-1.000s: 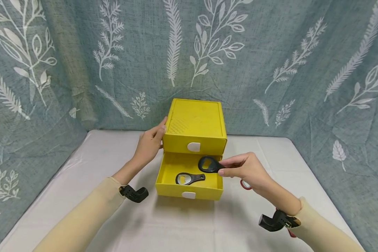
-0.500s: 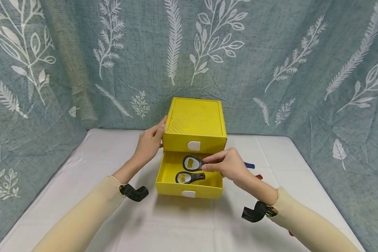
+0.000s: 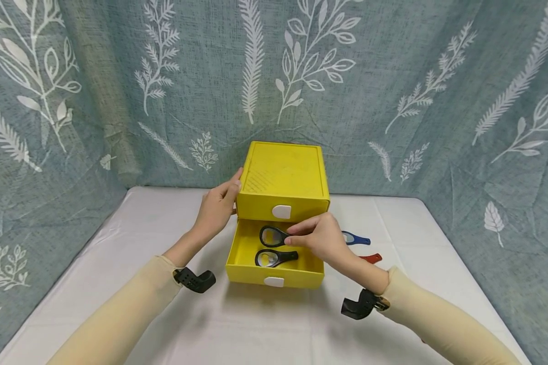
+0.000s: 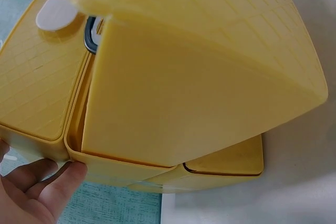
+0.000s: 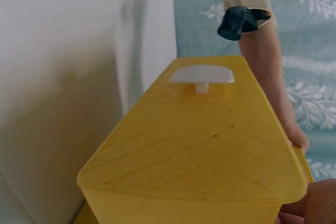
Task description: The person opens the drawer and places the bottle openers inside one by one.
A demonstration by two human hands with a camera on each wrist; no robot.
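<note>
A yellow two-drawer cabinet [image 3: 285,170] stands mid-table, its lower drawer [image 3: 244,275] pulled out. Thumb and fingers of my right hand [image 3: 321,238] pinch the handle of a black bottle opener [image 3: 277,237], whose metal head hangs over the drawer's back part. In front of it, inside the drawer, lies a second black bottle opener [image 3: 280,257]. My left hand [image 3: 213,209] rests against the cabinet's left side, fingers along the wall; the left wrist view shows its fingertips [image 4: 73,174] touching the side edge. In the right wrist view, the drawer front [image 5: 194,140] mostly hides my right hand.
To the cabinet's right, on the white cloth [image 3: 187,324], lie a blue bottle opener [image 3: 360,240] and a red handle [image 3: 371,258], both partly covered by my right hand and forearm. The upper drawer [image 3: 255,207] is closed. A patterned curtain [image 3: 210,91] hangs behind.
My right hand has moved left with the bottle opener, bringing it further over the drawer, and the opener has turned a little. The left hand has stayed at the cabinet's side.
</note>
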